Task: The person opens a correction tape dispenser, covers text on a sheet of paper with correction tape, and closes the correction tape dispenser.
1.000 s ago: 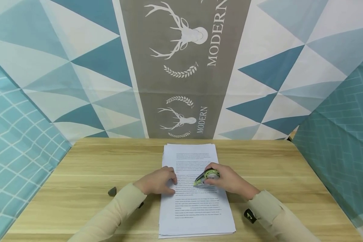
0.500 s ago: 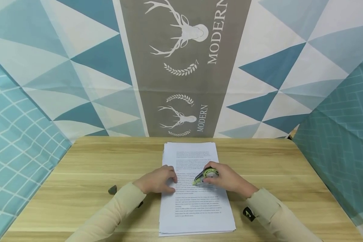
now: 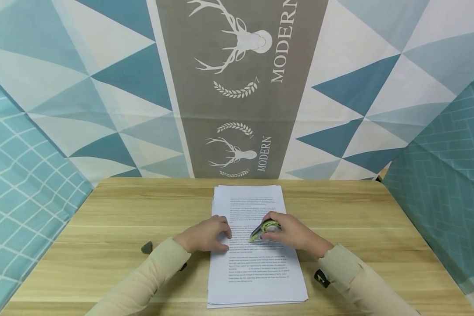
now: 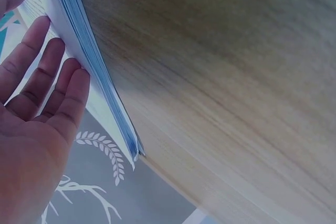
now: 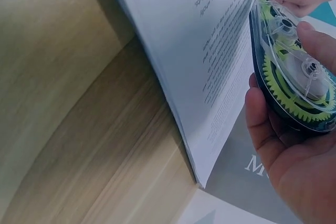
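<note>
A stack of printed paper (image 3: 256, 294) lies on the wooden table, its long sides pointing away from me. My right hand (image 3: 294, 232) grips a correction tape dispenser (image 3: 265, 229) with a clear case and green gears, also plain in the right wrist view (image 5: 294, 72). The dispenser's tip meets the top sheet amid the lines of text. On the stack's left side my left hand (image 3: 207, 235) rests with fingertips on the sheet, the fingers loosely bent. In the left wrist view, the left hand's fingers (image 4: 44, 82) lie by the paper's edge, holding nothing.
A small dark object (image 3: 146, 248) sits on the table (image 3: 114, 219) to the left of my left forearm. A black tag (image 3: 321, 278) shows beside my right sleeve. Patterned cloth (image 3: 237, 109) hangs behind the table, with tile-print cloth at both sides.
My right hand has slid the correction tape dispenser a short way left along the text. The left hand keeps its place on the paper.
</note>
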### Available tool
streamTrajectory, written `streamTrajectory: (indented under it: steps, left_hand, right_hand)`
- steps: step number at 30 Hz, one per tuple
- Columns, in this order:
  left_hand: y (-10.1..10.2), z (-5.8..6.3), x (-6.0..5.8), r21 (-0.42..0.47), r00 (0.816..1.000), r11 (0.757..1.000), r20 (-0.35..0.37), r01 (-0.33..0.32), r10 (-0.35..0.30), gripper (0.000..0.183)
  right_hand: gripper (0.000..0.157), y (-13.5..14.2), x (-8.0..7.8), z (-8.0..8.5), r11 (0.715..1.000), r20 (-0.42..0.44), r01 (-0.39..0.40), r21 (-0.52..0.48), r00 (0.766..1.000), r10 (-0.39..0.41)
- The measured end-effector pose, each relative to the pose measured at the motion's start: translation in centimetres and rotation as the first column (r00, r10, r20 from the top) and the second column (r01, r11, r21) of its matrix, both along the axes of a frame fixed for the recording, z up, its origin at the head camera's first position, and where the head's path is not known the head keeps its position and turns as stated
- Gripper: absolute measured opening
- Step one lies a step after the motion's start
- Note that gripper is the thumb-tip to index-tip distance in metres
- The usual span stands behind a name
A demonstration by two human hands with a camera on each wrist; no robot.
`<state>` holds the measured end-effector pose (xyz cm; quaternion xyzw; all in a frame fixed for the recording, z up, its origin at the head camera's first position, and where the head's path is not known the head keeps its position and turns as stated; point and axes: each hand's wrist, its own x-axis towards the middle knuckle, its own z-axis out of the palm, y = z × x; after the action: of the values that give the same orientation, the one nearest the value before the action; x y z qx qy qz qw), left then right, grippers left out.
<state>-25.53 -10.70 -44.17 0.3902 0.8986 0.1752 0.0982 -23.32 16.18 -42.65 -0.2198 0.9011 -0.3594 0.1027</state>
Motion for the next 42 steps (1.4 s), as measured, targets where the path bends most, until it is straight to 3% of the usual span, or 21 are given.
streamTrajectory:
  steps: [19, 34, 42]
  left_hand:
    - [0.1, 0.1, 0.1, -0.001, 1.0, 1.0, -0.007, 0.008, -0.008, 0.021]
    - [0.3, 0.4, 0.2, -0.033, 0.999, 0.999, 0.014, -0.031, 0.031, 0.022]
    - [0.2, 0.2, 0.0, -0.015, 1.0, 1.0, 0.009, -0.022, 0.022, 0.023]
  right_hand:
    - [0.023, -1.0, -0.3, -0.2, 0.999, -0.014, -0.033, 0.015, 0.999, 0.033]
    - [0.024, -1.4, -0.4, 0.0, 0.994, -0.048, -0.04, 0.099, 0.998, 0.045]
    - [0.022, -1.4, -0.7, 0.2, 0.988, -0.081, -0.095, 0.126, 0.991, 0.106]
